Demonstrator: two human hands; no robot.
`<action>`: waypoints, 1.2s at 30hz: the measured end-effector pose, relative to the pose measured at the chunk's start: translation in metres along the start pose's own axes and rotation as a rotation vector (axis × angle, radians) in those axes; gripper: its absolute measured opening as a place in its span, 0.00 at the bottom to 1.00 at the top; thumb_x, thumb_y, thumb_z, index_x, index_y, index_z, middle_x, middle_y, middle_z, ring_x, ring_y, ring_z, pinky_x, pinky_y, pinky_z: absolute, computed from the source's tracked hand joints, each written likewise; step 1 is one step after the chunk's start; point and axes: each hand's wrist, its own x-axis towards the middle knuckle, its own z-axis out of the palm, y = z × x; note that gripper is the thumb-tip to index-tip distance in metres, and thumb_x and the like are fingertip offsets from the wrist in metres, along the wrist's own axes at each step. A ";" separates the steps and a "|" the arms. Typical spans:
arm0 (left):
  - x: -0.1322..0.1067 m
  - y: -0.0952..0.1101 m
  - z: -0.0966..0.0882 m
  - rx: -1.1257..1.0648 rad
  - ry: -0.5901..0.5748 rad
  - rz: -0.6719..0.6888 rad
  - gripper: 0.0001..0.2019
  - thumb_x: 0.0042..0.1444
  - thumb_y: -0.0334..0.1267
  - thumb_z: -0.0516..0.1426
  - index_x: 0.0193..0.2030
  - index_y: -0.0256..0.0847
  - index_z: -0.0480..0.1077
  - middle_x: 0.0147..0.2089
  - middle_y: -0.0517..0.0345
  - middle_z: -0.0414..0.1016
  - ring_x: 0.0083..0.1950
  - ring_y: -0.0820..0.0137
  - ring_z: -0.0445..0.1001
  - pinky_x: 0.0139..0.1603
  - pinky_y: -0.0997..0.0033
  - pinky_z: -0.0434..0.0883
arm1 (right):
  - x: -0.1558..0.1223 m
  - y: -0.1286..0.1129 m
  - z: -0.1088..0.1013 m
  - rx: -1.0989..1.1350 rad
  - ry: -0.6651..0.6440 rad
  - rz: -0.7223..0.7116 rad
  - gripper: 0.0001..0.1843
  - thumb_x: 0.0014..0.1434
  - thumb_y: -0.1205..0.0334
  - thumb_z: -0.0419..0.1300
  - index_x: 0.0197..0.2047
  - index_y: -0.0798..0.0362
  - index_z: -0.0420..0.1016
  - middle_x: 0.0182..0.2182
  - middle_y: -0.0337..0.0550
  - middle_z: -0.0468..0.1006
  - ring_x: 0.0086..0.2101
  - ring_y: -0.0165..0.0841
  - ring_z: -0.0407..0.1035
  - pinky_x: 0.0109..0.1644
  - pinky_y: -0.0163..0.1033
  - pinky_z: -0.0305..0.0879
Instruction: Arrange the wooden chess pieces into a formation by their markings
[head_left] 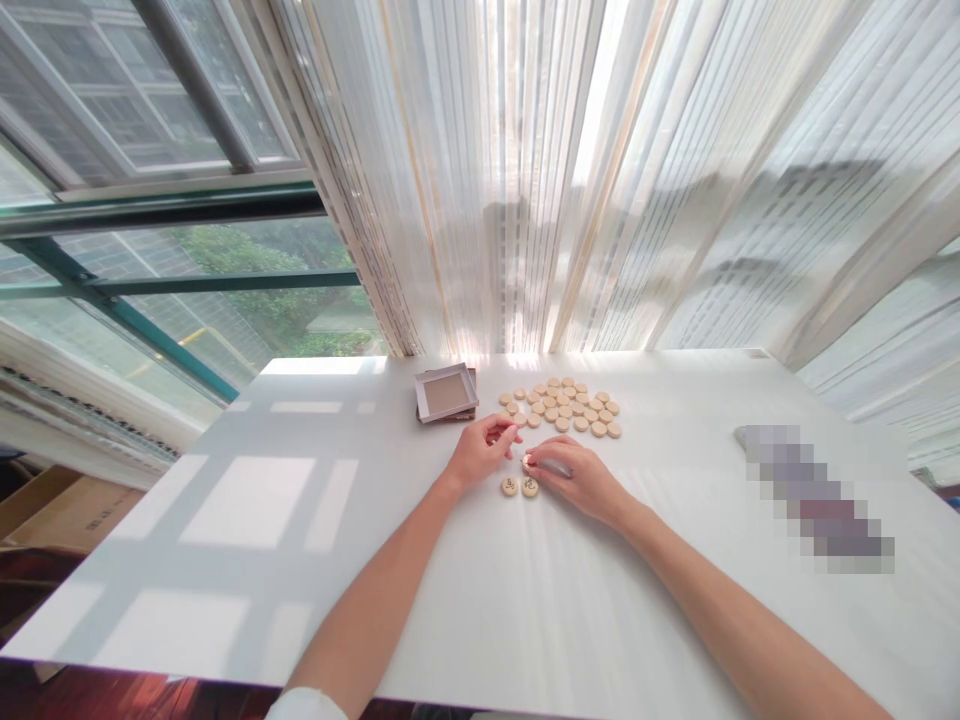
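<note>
White table (225,520) is lit in window-shaped patches. Shallow square box (447,392) is set near its far edge. Sheer striped curtains (600,170) are hung behind the table. Window (150,150) is seen beyond its far-left corner, cardboard boxes (52,510) below its left side.

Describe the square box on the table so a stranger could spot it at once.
Start at the white table by the curtains and look to its far edge. There, just left of the cluster of pale round discs and beyond the left hand, lies the shallow box. It is the only square thing there, grey-rimmed with a tan inside.
</note>
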 end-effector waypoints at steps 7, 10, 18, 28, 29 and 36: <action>0.001 0.000 0.000 0.007 -0.008 0.000 0.17 0.60 0.53 0.58 0.40 0.38 0.73 0.36 0.53 0.81 0.26 0.73 0.76 0.28 0.74 0.72 | 0.003 0.000 0.000 -0.047 -0.038 -0.058 0.08 0.66 0.58 0.61 0.44 0.45 0.81 0.42 0.43 0.84 0.46 0.41 0.74 0.53 0.49 0.69; 0.001 0.000 0.000 0.009 -0.011 -0.008 0.18 0.60 0.53 0.58 0.41 0.38 0.73 0.36 0.53 0.81 0.26 0.73 0.76 0.28 0.73 0.72 | 0.003 0.001 0.000 -0.051 -0.031 -0.068 0.08 0.66 0.57 0.60 0.45 0.44 0.82 0.43 0.43 0.84 0.46 0.42 0.75 0.53 0.50 0.70; 0.001 -0.002 0.000 0.004 -0.009 -0.015 0.18 0.60 0.54 0.57 0.42 0.38 0.73 0.37 0.52 0.81 0.27 0.72 0.76 0.27 0.74 0.72 | 0.002 0.001 0.000 -0.026 -0.015 -0.056 0.09 0.67 0.59 0.59 0.45 0.43 0.82 0.42 0.43 0.84 0.47 0.42 0.74 0.54 0.51 0.70; 0.000 -0.003 -0.001 -0.008 0.006 0.000 0.18 0.60 0.53 0.58 0.42 0.38 0.73 0.36 0.53 0.81 0.27 0.73 0.76 0.29 0.74 0.73 | 0.003 -0.001 0.000 -0.034 -0.018 -0.051 0.10 0.67 0.60 0.59 0.45 0.43 0.83 0.42 0.43 0.84 0.46 0.41 0.75 0.53 0.51 0.71; 0.000 -0.003 0.000 -0.009 0.007 0.001 0.18 0.60 0.53 0.58 0.42 0.38 0.74 0.36 0.53 0.81 0.27 0.73 0.76 0.30 0.73 0.73 | 0.003 -0.002 0.000 -0.028 -0.013 -0.052 0.10 0.67 0.59 0.59 0.45 0.43 0.83 0.42 0.43 0.84 0.46 0.42 0.75 0.53 0.51 0.71; 0.001 -0.004 0.000 -0.002 0.040 0.027 0.17 0.60 0.51 0.58 0.42 0.38 0.73 0.36 0.53 0.80 0.28 0.72 0.76 0.30 0.73 0.74 | 0.001 -0.001 0.000 0.001 0.032 -0.029 0.10 0.67 0.58 0.58 0.44 0.43 0.83 0.42 0.44 0.84 0.46 0.41 0.75 0.53 0.50 0.71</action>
